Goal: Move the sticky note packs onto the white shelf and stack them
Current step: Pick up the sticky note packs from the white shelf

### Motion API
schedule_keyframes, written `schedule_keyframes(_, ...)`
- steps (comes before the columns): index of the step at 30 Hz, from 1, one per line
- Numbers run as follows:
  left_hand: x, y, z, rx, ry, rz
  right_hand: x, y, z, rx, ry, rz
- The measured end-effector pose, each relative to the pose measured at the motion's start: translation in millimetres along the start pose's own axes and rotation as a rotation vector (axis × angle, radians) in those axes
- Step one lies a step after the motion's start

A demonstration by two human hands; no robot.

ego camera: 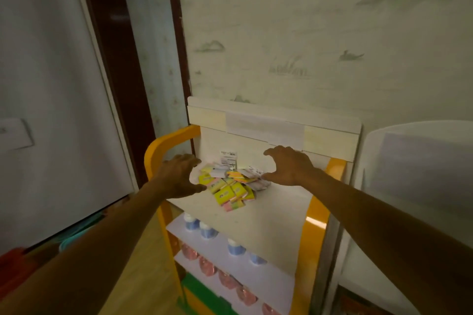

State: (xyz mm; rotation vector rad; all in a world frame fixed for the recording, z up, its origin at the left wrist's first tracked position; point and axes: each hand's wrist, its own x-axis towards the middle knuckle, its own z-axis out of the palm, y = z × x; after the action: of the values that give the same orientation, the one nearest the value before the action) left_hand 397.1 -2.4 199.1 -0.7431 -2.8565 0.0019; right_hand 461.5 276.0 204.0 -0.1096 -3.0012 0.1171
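While both of my arms reach forward over the white shelf [268,212], a loose heap of sticky note packs [230,184] lies on its top board, toward the back and a little left of the middle. They are not stacked: yellow, pink and green packs lie tilted over one another, with a few white-labelled ones at the rear and right of the heap.

My left hand [179,176] sits just left of the heap, fingers [190,161] spread and gently curved with the thumb pointing toward the packs, and it holds nothing. My right hand [289,167] sits just right of the heap in a mirrored pose, fingers arched wide apart, the thumb tip close against the white packs at the heap's right edge (whether it actually touches them I cannot tell). It grips nothing either.

Orange side rails [158,151] frame the shelf on both sides. On the lower tiers I see a row of blue-and-white bottles [208,230] and, below that, a row of pinkish containers [227,279]. A pale patterned wall [307,46] stands behind the shelf, and a dark door frame [110,33] is to the left.
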Motion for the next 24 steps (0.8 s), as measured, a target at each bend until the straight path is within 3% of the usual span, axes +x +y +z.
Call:
schedule_keyframes(10,66.9,-68.6,34.4,-0.041,-0.041,-0.041,115.5,-37.7,39.9,0.078,-0.008,-0.035)
schedule_keyframes(24,214.3,-115.4,88.1,-0.053,-0.143,0.016,239.3,-30.8,77.7,0.120,-0.012,0.027)
